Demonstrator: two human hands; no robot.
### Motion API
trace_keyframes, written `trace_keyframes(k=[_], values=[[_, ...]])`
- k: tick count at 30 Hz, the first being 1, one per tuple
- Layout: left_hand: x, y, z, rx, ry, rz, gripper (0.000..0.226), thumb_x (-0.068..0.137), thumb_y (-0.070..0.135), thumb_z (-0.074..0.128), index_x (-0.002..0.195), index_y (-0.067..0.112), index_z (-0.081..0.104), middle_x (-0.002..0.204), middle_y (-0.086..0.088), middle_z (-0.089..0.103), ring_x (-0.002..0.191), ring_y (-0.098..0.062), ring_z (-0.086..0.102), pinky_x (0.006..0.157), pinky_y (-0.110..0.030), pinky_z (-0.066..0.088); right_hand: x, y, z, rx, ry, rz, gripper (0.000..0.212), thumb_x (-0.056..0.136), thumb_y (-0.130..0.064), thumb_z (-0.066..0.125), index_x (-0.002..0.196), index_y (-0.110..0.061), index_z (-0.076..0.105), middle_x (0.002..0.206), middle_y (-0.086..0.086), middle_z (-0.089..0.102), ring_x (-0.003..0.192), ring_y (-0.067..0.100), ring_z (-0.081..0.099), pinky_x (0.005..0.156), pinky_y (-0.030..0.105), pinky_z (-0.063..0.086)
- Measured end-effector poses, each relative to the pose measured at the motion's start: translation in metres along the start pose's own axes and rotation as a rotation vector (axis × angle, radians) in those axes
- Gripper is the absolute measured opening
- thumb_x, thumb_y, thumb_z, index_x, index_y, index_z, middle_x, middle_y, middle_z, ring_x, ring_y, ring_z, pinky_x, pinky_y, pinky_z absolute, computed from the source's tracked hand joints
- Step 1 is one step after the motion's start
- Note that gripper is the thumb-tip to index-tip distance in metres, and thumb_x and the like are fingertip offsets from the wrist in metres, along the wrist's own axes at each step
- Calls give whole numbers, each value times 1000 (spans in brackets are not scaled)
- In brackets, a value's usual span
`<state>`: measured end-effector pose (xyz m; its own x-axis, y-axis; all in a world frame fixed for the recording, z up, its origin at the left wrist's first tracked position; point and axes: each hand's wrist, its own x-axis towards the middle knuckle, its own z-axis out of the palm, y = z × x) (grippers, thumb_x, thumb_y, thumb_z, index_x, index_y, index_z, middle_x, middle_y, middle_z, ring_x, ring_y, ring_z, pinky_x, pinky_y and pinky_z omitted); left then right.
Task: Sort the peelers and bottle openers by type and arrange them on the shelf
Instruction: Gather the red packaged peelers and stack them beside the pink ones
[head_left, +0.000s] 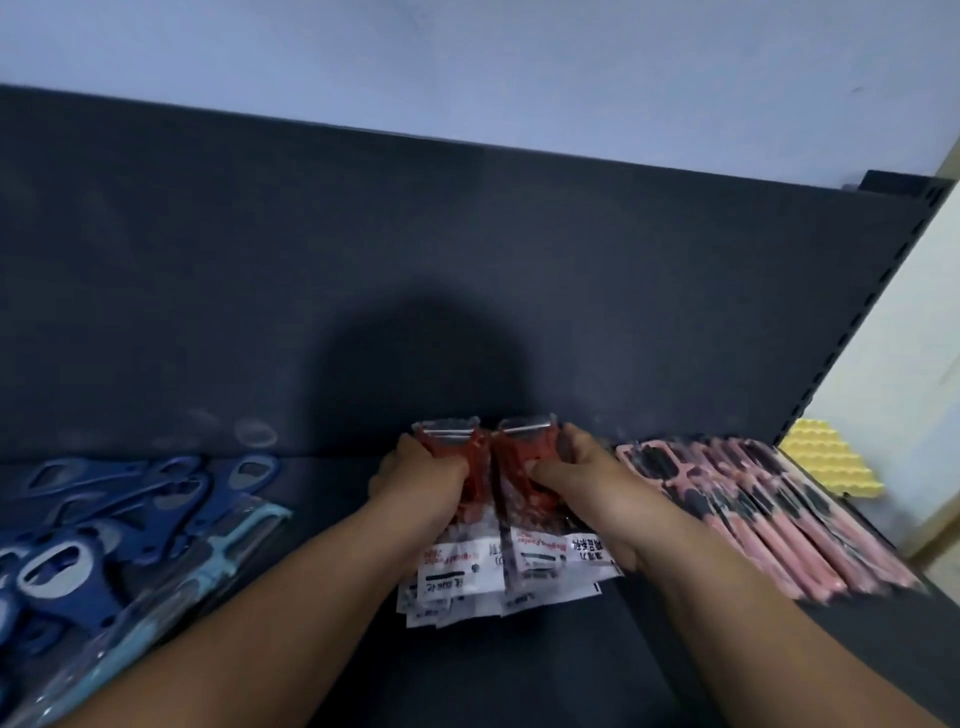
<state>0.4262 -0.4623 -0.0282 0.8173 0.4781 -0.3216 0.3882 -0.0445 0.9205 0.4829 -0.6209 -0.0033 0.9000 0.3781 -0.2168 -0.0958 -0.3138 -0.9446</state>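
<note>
Right — the red peelers (519, 447) are bagged in thin plastic film with printed card ends. They sit in two small stacks side by side mid-shelf (571, 649), blade heads toward the back panel.

Likely light and slippery: film slides on film, so a loosely pinched stack would fan out. The stiff parts are the plastic body and blade head — grab there, not at the floppy card end.

The left hand (421, 470) is clenched on the left stack, fingers (410, 454) curled round the body just under the head. The right hand (582, 475) grasps the right stack the same way, thumb on top. The stacks touch between the hands.

Blue bottle openers (78, 566) lie well to the left, next to a light-blue peeler (223, 545). Pink peelers (753, 509) lie just to the right.
</note>
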Motion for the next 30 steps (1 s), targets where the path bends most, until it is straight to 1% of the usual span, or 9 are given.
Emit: trace_keyframes(k=[3,8,14,17,21,24,26,28,30], values=[[-29,17,6,-31,22,85,73,82,16,48,147,31,19,139,-6,48,115,-25,55,97,-40,49,3,4,8,-35,-32,-16,33,90,-8,57,122,-15,49,101,7,70,87,17,68,76,30,56],[-22,16,26,-21,-71,80,87,68,31,40,148,42,8,157,-6,24,138,-28,35,111,-45,36,9,4,9,-104,-16,-34,47,87,-10,45,132,-21,40,103,7,68,83,16,63,70,29,49],[-21,17,36,111,-81,123,78,94,19,40,151,29,-13,161,-2,9,141,-23,28,112,-34,32,7,13,-2,-64,-53,15,44,97,-11,38,135,-32,30,105,-4,67,98,11,63,80,24,47],[-14,15,31,137,-96,134,80,93,21,42,151,30,-12,160,-2,15,138,-24,33,112,-37,33,6,13,-5,-55,-79,51,47,99,-17,39,140,-34,25,110,-5,65,101,11,62,80,24,45],[-14,16,24,120,-119,137,81,92,21,46,152,29,-8,159,-2,19,137,-23,34,113,-35,31,6,9,-10,-116,-39,87,36,94,-23,50,128,-28,41,106,2,68,97,20,65,91,34,50],[-14,18,20,110,-98,134,81,93,16,46,152,30,-8,158,-3,20,133,-23,40,97,-28,44,6,10,-8,-164,66,22,66,82,-30,61,140,-23,30,117,7,66,104,25,64,97,45,50],[-16,19,20,125,-83,132,80,94,13,44,151,30,-9,159,-3,16,135,-24,39,94,-28,46,1,7,-5,-198,78,-12,76,87,-26,60,150,-26,16,130,2,58,110,20,60,101,39,46],[-16,18,21,154,-80,160,76,95,12,40,152,29,-7,161,-4,9,142,-25,28,109,-33,36,-6,5,-2,-236,48,-25,74,96,-22,51,153,-27,4,134,-7,50,106,11,52,96,25,40],[-18,18,24,174,-88,189,70,97,11,36,153,26,-5,161,-1,-4,147,-21,12,114,-26,23,-10,2,-1,-280,20,-23,71,100,-23,44,153,-26,-3,140,-2,46,100,9,46,90,21,34]])
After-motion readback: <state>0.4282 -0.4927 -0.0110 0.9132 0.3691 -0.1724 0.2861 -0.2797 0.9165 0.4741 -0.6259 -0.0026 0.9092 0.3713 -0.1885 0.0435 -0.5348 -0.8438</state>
